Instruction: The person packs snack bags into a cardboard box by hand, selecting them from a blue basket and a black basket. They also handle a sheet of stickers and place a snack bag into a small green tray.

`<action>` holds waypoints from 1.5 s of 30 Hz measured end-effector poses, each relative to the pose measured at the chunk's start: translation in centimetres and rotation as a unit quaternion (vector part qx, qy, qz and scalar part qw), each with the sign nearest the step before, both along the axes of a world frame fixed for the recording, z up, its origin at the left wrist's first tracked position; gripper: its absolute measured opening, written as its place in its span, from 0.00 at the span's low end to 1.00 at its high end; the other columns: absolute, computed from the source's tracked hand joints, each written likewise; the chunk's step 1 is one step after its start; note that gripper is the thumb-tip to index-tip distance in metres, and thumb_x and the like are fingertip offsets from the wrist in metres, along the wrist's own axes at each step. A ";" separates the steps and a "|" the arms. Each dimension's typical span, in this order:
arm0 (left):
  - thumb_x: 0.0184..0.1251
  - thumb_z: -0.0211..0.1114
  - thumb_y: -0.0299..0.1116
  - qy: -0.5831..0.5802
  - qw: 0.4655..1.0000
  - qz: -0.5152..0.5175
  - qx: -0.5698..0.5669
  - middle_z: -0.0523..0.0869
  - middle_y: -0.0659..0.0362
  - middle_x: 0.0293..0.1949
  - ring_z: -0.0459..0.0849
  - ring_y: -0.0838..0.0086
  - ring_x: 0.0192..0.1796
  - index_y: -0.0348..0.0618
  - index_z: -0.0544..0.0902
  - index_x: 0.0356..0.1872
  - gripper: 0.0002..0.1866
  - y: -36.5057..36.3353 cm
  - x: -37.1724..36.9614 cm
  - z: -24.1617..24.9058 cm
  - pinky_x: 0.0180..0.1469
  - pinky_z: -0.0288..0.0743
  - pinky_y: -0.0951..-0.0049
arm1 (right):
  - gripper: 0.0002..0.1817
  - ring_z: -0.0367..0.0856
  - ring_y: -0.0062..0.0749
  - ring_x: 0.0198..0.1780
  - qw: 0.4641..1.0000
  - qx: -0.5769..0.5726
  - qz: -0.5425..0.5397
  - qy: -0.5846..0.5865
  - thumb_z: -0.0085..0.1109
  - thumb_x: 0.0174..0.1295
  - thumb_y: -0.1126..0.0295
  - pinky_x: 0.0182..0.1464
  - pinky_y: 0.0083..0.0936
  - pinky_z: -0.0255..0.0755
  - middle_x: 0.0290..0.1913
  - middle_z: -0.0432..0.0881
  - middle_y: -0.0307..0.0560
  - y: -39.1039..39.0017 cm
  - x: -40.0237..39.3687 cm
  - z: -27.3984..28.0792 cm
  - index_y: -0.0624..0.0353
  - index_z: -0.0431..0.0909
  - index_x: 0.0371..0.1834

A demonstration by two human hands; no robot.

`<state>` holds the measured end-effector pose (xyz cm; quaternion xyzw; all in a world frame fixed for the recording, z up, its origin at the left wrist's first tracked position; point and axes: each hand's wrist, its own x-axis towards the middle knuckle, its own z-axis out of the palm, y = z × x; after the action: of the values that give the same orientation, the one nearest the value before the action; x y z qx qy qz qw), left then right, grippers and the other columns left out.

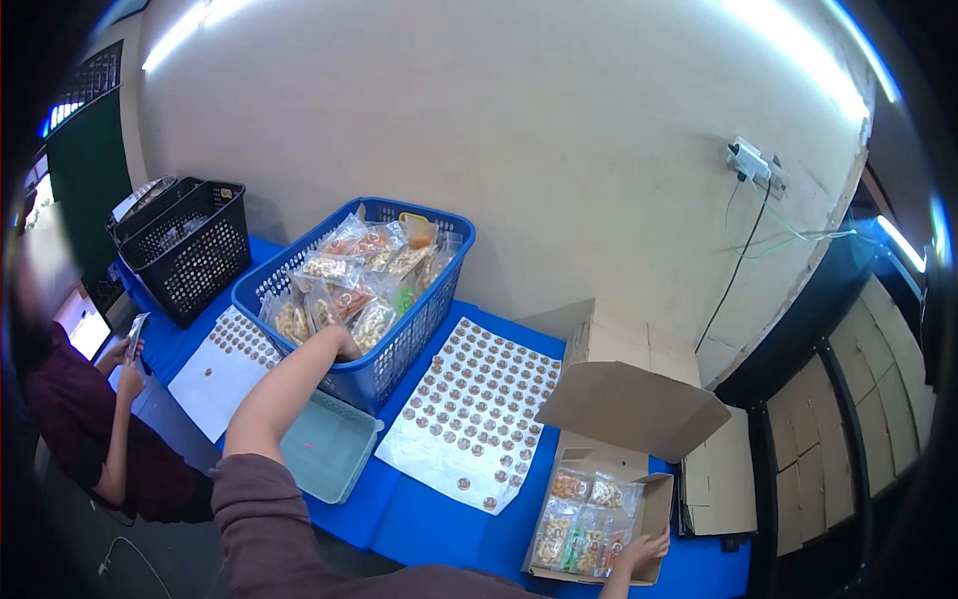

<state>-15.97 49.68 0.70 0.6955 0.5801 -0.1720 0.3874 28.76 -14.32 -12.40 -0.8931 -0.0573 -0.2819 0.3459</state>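
Note:
My left hand [346,345] reaches over the near rim of a blue plastic basket [439,304] filled with clear packets of snacks [344,270]. Its fingers are hidden among the packets and behind the rim, so I cannot see whether they grip anything. At the lower right, my right hand [644,551] grips the right side of an open cardboard box [654,504]. Several snack packets [579,524] lie in rows inside this box, some pale, one green and one reddish. The box's lid [639,409] stands raised behind them.
White sheets of round stickers [464,399] lie on the blue tablecloth [399,509]. A greenish plastic tray [329,454] sits below the basket. Black baskets [190,250] stand farther left, near another person [110,419] holding something flat. Cardboard boxes [718,479] are stacked at right.

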 end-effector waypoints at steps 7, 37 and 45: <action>0.62 0.61 0.46 -0.021 0.999 -0.004 -0.039 0.69 0.50 0.66 0.71 0.60 0.65 0.38 0.68 0.65 0.33 2.0 0.4 -2.0 0.63 0.66 0.59 | 0.26 0.62 0.50 0.61 1.000 0.016 -0.012 0.012 0.47 0.55 0.82 0.63 0.44 0.55 0.57 0.71 0.53 -0.5 0.3 -0.4 0.58 0.67 0.60; 0.53 0.67 0.37 -0.047 0.992 -0.114 -0.040 0.75 0.53 0.61 0.78 0.62 0.58 0.52 0.70 0.64 0.33 -3.4 0.0 2.2 0.54 0.74 0.70 | 0.11 0.67 0.48 0.48 0.990 0.038 0.080 0.114 0.43 0.62 0.73 0.53 0.39 0.61 0.39 0.75 0.54 0.5 0.5 -0.6 0.67 0.76 0.35; 0.53 0.67 0.35 -0.026 0.994 -0.107 0.013 0.77 0.53 0.57 0.80 0.62 0.54 0.51 0.73 0.61 0.30 -3.8 1.1 2.6 0.52 0.75 0.70 | 0.11 0.67 0.48 0.50 0.994 0.028 0.048 0.091 0.44 0.66 0.72 0.54 0.38 0.62 0.42 0.77 0.52 -0.1 1.2 -1.9 0.63 0.77 0.41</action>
<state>-14.83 45.87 3.32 0.7630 0.4940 -0.1870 0.3725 29.94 -14.38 -14.33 -0.9010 -0.0603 -0.1844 0.3880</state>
